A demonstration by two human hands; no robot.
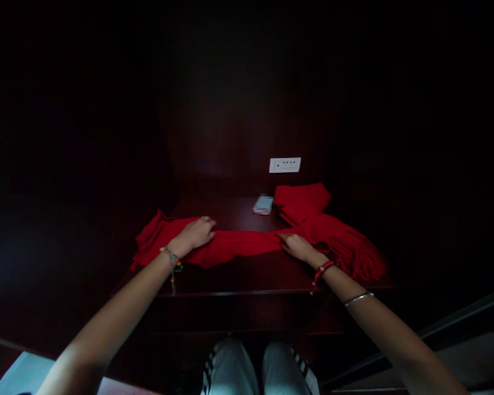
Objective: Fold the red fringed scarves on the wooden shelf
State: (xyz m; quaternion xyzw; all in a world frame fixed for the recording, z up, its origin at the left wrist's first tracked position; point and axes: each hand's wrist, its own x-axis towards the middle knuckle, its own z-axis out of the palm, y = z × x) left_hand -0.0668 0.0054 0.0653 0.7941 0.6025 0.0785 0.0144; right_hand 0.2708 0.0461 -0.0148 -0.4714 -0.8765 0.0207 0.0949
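A long red scarf (239, 247) lies stretched across a dark wooden table (239, 280). Its left end bunches up at the table's left side, and its fringed right end hangs near the right edge. My left hand (195, 235) rests on the scarf left of centre, fingers curled over the fabric. My right hand (296, 247) lies flat on the scarf right of centre, fingers stretched out toward the left. Both wrists wear bracelets.
A second folded red cloth (302, 200) sits at the back right of the table. A small pale blurred object (263, 204) lies beside it. A white socket panel (285, 164) is on the dark wall behind. My knees (255, 367) show below the table edge.
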